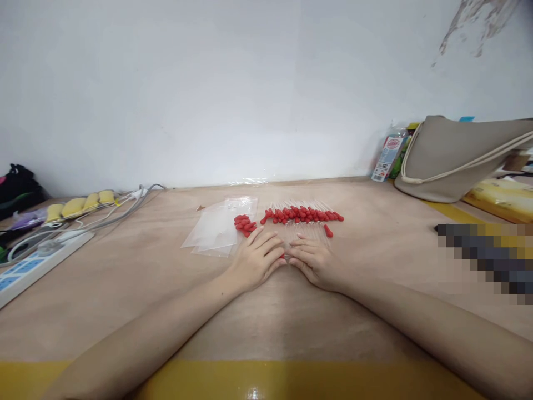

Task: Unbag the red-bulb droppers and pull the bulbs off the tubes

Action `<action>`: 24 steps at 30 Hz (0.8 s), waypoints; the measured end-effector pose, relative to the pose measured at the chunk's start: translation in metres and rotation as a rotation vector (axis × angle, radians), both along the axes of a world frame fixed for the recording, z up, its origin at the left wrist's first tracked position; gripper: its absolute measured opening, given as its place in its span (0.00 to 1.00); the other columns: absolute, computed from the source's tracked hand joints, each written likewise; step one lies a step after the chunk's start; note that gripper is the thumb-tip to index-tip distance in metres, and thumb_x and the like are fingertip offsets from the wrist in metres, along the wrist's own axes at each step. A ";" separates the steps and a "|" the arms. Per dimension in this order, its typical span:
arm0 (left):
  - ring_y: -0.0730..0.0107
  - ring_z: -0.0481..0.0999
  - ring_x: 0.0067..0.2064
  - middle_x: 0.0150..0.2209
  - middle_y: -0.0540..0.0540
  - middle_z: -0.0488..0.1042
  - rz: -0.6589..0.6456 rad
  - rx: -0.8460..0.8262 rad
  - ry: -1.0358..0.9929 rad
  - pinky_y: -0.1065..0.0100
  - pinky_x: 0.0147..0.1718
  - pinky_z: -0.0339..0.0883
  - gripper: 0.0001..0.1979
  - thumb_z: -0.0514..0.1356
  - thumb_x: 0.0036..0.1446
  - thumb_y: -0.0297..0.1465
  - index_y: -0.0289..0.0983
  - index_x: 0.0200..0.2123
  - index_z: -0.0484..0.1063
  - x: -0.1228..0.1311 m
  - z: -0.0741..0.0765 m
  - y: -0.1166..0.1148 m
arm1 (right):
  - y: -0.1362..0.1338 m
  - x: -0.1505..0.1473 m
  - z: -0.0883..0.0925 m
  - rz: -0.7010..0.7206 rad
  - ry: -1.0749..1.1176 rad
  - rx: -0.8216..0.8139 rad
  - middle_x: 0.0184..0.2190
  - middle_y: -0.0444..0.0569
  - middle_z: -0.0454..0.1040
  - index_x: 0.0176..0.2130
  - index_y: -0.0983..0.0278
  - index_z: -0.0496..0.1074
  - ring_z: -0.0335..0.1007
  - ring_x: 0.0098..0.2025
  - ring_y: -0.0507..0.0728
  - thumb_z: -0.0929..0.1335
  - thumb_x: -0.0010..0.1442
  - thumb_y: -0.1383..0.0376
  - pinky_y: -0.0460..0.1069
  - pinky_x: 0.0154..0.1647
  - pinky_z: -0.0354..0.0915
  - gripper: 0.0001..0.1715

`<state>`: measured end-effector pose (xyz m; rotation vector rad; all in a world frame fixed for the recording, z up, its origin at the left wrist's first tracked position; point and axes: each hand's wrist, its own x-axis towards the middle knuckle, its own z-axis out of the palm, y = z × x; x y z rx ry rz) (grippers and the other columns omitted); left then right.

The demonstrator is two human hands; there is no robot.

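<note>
On a brown table (287, 333), 1 gray tote (453, 161) sits off R, prob. to leave elbow room. Ctr.-L, at least 2 clear bags (216, 230) overlap, likely set there for easy reach; nearby, red-tipped droppers (300, 214) lie in a row, apparently aligned for handling, too many to tally. Just in front, 2 hands, left hand (256, 259) and right hand (315, 260), nearly meet, fingers curved, grip hidden, can't tell. Behind: 1 red clump (245, 224), qty. unclear; 1 stray dropper (328, 231). At L fingertips: 1 red tip (282, 256).
</note>
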<state>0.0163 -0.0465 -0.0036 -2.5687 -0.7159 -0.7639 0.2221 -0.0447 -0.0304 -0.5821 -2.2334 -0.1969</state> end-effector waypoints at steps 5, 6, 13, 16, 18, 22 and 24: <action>0.63 0.62 0.57 0.48 0.47 0.72 0.005 -0.049 0.045 0.49 0.61 0.39 0.09 0.51 0.60 0.30 0.36 0.36 0.70 0.001 0.005 0.000 | 0.005 0.000 0.000 0.078 0.004 0.044 0.40 0.53 0.75 0.42 0.66 0.69 0.70 0.46 0.54 0.61 0.60 0.70 0.56 0.55 0.62 0.11; 0.63 0.61 0.58 0.48 0.48 0.72 0.004 -0.068 0.053 0.48 0.61 0.37 0.09 0.50 0.61 0.30 0.36 0.35 0.70 0.002 0.006 -0.001 | 0.005 0.001 0.001 0.085 -0.008 0.057 0.39 0.52 0.75 0.42 0.66 0.69 0.70 0.45 0.54 0.61 0.60 0.70 0.55 0.55 0.62 0.11; 0.62 0.60 0.59 0.51 0.49 0.70 0.017 -0.161 0.068 0.45 0.60 0.30 0.12 0.48 0.62 0.31 0.37 0.33 0.70 0.001 0.012 -0.005 | 0.004 0.005 0.008 0.063 -0.099 0.187 0.36 0.53 0.75 0.38 0.69 0.70 0.71 0.44 0.54 0.61 0.59 0.71 0.53 0.55 0.64 0.09; 0.62 0.59 0.59 0.53 0.49 0.69 0.026 -0.159 0.089 0.46 0.61 0.32 0.13 0.47 0.62 0.31 0.37 0.33 0.70 0.001 0.012 -0.004 | 0.006 0.010 0.007 0.050 -0.146 0.226 0.39 0.53 0.75 0.41 0.68 0.70 0.68 0.49 0.56 0.60 0.60 0.72 0.54 0.55 0.64 0.12; 0.62 0.59 0.59 0.52 0.48 0.69 0.018 -0.139 0.091 0.47 0.60 0.34 0.13 0.47 0.62 0.31 0.37 0.32 0.70 0.000 0.010 -0.004 | 0.008 0.014 0.005 0.055 -0.165 0.247 0.42 0.54 0.74 0.43 0.68 0.70 0.65 0.51 0.56 0.60 0.60 0.72 0.55 0.54 0.64 0.13; 0.60 0.63 0.54 0.49 0.45 0.70 0.044 -0.126 0.055 0.51 0.54 0.51 0.12 0.48 0.61 0.32 0.36 0.33 0.69 -0.006 0.004 -0.003 | 0.010 0.027 0.007 0.042 -0.188 0.273 0.34 0.51 0.75 0.44 0.68 0.70 0.69 0.43 0.54 0.61 0.60 0.72 0.53 0.49 0.65 0.13; 0.62 0.67 0.46 0.44 0.43 0.71 0.136 -0.171 -0.002 0.56 0.45 0.61 0.13 0.47 0.62 0.32 0.35 0.33 0.69 -0.013 0.006 0.001 | 0.012 0.036 0.012 -0.088 -0.136 0.248 0.26 0.48 0.74 0.41 0.66 0.72 0.69 0.34 0.52 0.62 0.59 0.70 0.51 0.42 0.65 0.12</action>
